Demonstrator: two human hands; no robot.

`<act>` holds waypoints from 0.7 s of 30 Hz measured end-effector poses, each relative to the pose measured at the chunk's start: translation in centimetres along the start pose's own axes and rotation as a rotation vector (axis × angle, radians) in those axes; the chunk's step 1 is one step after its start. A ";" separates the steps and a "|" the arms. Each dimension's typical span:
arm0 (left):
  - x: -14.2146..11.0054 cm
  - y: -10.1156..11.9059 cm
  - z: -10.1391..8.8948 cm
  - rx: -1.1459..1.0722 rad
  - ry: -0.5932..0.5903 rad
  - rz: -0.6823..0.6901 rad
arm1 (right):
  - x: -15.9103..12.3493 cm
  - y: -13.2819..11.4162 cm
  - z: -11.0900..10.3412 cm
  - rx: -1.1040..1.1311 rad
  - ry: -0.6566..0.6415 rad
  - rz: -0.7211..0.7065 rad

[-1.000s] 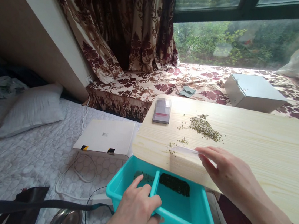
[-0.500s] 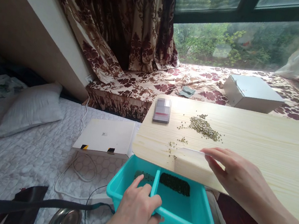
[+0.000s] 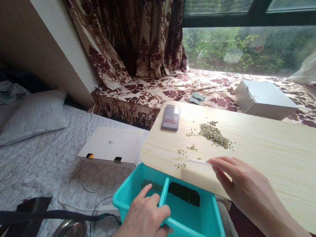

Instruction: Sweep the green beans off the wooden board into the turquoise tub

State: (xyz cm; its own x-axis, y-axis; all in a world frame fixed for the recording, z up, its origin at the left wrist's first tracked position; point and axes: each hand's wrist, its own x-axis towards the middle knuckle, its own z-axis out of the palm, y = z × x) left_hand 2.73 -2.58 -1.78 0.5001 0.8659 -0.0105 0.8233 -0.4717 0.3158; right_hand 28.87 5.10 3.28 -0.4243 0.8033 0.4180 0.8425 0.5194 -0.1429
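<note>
My left hand [image 3: 146,215] is closed over the near rim and divider of a teal two-compartment bin [image 3: 213,226], held against the table's near edge. A dark green heap of small grains [image 3: 184,193] lies in the right compartment; the left one has a few scattered grains. My right hand [image 3: 238,180] pinches a thin white card [image 3: 199,162], seen nearly edge-on, low over the wooden tabletop. Small greenish seeds [image 3: 180,166] lie scattered just left of the card. A larger pile of seeds [image 3: 214,135] spreads farther back on the wood.
A small pack with a blurred front [image 3: 171,117] lies on the table's [image 3: 283,153] far left corner. On the bed are a white box [image 3: 112,143], a metal bowl [image 3: 69,234] and cables. A white carton [image 3: 267,99] and a grey cloth [image 3: 197,98] lie on the window ledge.
My right hand has shifted slightly left and the card looks thinner, closer to edge-on. Some small seeds near it have changed position. My left hand keeps its hold on the bin.
</note>
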 end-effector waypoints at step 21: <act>-0.2 0.1 0.2 0.005 0.000 0.002 | -0.5 0.3 1.6 0.015 -0.114 0.288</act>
State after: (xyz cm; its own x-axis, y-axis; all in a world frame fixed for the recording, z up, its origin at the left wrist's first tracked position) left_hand 2.78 -2.85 -1.97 0.5019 0.8648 -0.0095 0.8234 -0.4745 0.3112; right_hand 28.75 5.32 1.58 -0.2039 0.9452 0.2552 0.9289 0.2691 -0.2546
